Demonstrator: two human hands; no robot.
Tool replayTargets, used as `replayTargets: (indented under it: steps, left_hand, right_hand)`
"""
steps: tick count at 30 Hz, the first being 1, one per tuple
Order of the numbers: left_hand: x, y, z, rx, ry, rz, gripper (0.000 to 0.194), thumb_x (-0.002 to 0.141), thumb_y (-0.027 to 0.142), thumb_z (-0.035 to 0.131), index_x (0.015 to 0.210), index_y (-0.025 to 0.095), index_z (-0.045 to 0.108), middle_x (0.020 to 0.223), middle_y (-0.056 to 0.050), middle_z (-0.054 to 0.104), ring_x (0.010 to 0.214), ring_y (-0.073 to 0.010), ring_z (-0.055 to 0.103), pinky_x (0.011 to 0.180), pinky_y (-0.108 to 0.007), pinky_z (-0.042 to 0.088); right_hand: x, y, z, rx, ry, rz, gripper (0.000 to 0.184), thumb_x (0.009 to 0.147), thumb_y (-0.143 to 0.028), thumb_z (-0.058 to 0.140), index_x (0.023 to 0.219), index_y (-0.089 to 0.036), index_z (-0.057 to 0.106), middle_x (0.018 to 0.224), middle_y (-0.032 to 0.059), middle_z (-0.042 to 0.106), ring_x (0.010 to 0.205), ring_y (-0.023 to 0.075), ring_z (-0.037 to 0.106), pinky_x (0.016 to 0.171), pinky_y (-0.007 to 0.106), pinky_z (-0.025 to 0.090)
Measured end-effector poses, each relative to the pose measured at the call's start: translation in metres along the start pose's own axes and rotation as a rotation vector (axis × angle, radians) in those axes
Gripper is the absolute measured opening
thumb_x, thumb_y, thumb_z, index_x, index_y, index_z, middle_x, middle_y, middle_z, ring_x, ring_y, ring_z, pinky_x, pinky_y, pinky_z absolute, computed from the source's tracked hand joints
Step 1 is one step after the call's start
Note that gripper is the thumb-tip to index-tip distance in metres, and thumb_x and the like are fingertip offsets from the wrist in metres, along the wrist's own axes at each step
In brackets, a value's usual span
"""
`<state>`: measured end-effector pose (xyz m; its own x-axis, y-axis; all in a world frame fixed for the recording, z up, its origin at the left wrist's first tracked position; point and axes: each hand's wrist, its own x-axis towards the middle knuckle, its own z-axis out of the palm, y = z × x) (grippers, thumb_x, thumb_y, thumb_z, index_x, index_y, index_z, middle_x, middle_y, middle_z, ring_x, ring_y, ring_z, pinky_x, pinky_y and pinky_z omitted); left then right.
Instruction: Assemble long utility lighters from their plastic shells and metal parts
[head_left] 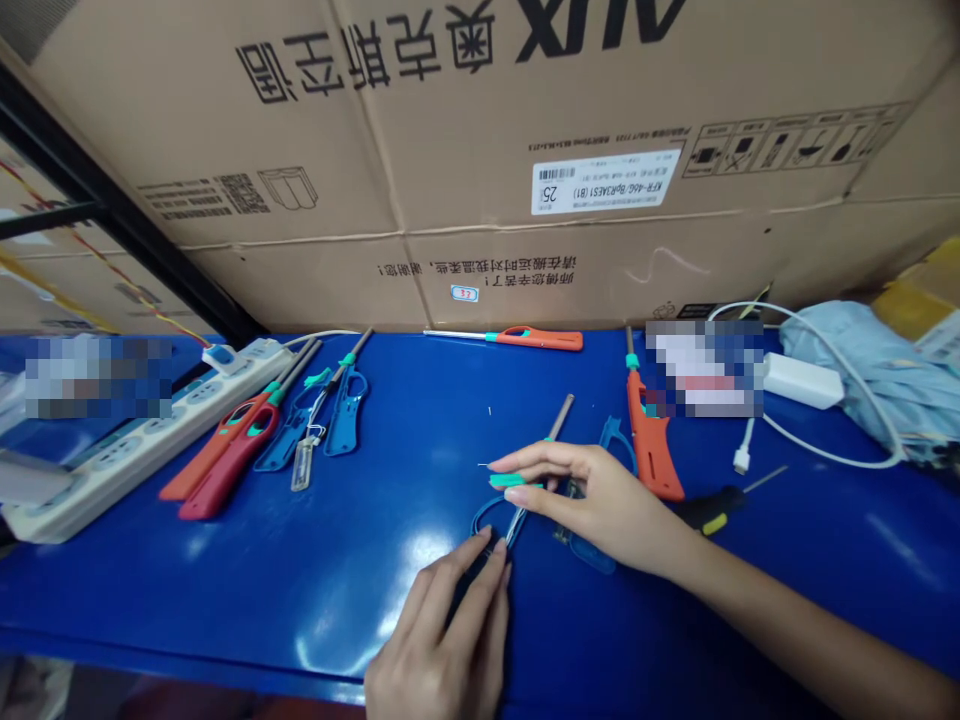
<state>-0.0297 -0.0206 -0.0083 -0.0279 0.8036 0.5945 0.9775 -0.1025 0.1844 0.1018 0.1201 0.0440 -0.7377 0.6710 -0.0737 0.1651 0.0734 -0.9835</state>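
My left hand [450, 620] is closed over a blue lighter handle shell [480, 512], its fingertips pressing on it against the table. My right hand [607, 505] pinches a small green plastic trigger [504, 481] just above that shell. Thin white wires [516, 525] run between the two hands. A metal lighter tube [561, 412] points away beyond my right fingers. Partly under my right hand lies another blue shell half [594, 556], with a small clear part beside it, mostly hidden. To the right rests a whole orange gas lighter [654, 440].
A black-and-yellow screwdriver [712, 512] lies near my right forearm. Left are a red lighter [225, 455], an opened blue lighter [346, 410] and a power strip [172, 430]. Another orange lighter [544, 338] lies before the cardboard box [315, 280]. A white charger [802, 380] with cable sits right.
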Motion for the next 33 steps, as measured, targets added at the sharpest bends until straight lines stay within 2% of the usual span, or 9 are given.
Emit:
replayTargets:
  steps: [6,8,11,14,17,25,28,31,33]
  left_hand:
    - [-0.001,-0.007,-0.012,-0.21,0.038,-0.065,0.027,0.077,0.018,0.068,0.104,0.023,0.065,0.104,-0.004,0.067,0.092,-0.0175,0.064,0.091,-0.033,0.05]
    - [0.001,-0.012,-0.017,-0.235,0.033,-0.077,0.026,0.077,0.018,0.067,0.102,0.024,0.065,0.098,-0.002,0.068,0.09,-0.017,0.064,0.101,-0.042,0.043]
    - [0.008,-0.02,-0.019,-0.21,0.03,-0.13,0.023,0.079,0.021,0.066,0.101,0.025,0.064,0.093,0.0,0.068,0.085,-0.0157,0.065,0.103,-0.046,0.039]
    - [0.015,-0.023,-0.016,-0.218,0.003,-0.151,0.028,0.077,0.028,0.068,0.104,0.026,0.062,0.09,0.001,0.069,0.08,-0.0156,0.066,0.1,-0.047,0.04]
    - [0.02,-0.021,-0.011,-0.248,-0.023,-0.131,0.034,0.076,0.03,0.069,0.109,0.027,0.06,0.091,0.001,0.071,0.079,-0.0162,0.067,0.101,-0.049,0.039]
    - [0.015,-0.02,-0.011,-0.346,0.005,-0.141,0.038,0.08,0.021,0.066,0.116,0.025,0.057,0.091,0.002,0.07,0.08,-0.0124,0.066,0.103,-0.04,0.038]
    - [0.014,-0.019,-0.01,-0.304,0.019,-0.129,0.039,0.079,0.022,0.067,0.117,0.024,0.056,0.093,0.001,0.069,0.082,-0.0134,0.065,0.103,-0.041,0.037]
    - [0.015,-0.017,-0.007,-0.19,0.017,-0.14,0.034,0.076,0.026,0.069,0.109,0.025,0.06,0.092,0.001,0.069,0.082,-0.0157,0.065,0.103,-0.045,0.034]
    - [0.015,-0.017,-0.005,-0.156,-0.008,-0.163,0.024,0.076,0.027,0.068,0.1,0.026,0.062,0.088,0.002,0.069,0.08,-0.0163,0.064,0.102,-0.047,0.034]
  right_hand:
    - [0.0,0.007,0.006,0.114,-0.001,0.112,0.029,0.07,-0.028,0.073,0.094,-0.017,0.062,0.085,0.0016,0.064,0.076,0.0126,0.062,0.075,0.028,0.05]
    - [0.0,0.01,0.007,0.16,-0.02,0.121,0.036,0.069,-0.026,0.074,0.1,-0.018,0.059,0.083,-0.0008,0.059,0.072,0.0101,0.059,0.071,0.024,0.05]
    - [-0.001,0.012,0.008,0.225,-0.066,0.123,0.041,0.07,-0.024,0.073,0.107,-0.021,0.057,0.081,-0.0031,0.053,0.069,0.0078,0.057,0.067,0.021,0.048]
    - [-0.001,0.012,0.008,0.353,-0.101,0.155,0.032,0.067,-0.026,0.076,0.092,-0.019,0.057,0.08,-0.0032,0.055,0.07,0.0091,0.06,0.069,0.024,0.05]
    - [0.0,0.013,0.008,0.437,-0.093,0.2,0.037,0.061,-0.031,0.08,0.077,-0.018,0.05,0.08,-0.0014,0.062,0.068,0.0112,0.063,0.069,0.026,0.052]
    - [0.0,0.012,0.01,0.414,-0.073,0.275,0.039,0.058,-0.035,0.081,0.078,-0.017,0.052,0.073,-0.0011,0.065,0.07,0.0135,0.067,0.063,0.024,0.055]
    - [0.001,0.011,0.01,0.351,-0.059,0.255,0.038,0.06,-0.038,0.079,0.081,-0.017,0.055,0.071,-0.0009,0.064,0.069,0.0139,0.066,0.058,0.023,0.055]
    - [0.003,0.013,0.008,0.145,0.047,0.189,0.036,0.062,-0.04,0.078,0.082,-0.016,0.059,0.064,-0.0024,0.06,0.054,0.01,0.058,0.043,0.018,0.045]
    - [0.005,0.014,0.008,0.037,0.088,0.154,0.033,0.064,-0.04,0.077,0.081,-0.016,0.062,0.063,-0.0026,0.059,0.049,0.0073,0.052,0.041,0.017,0.038]
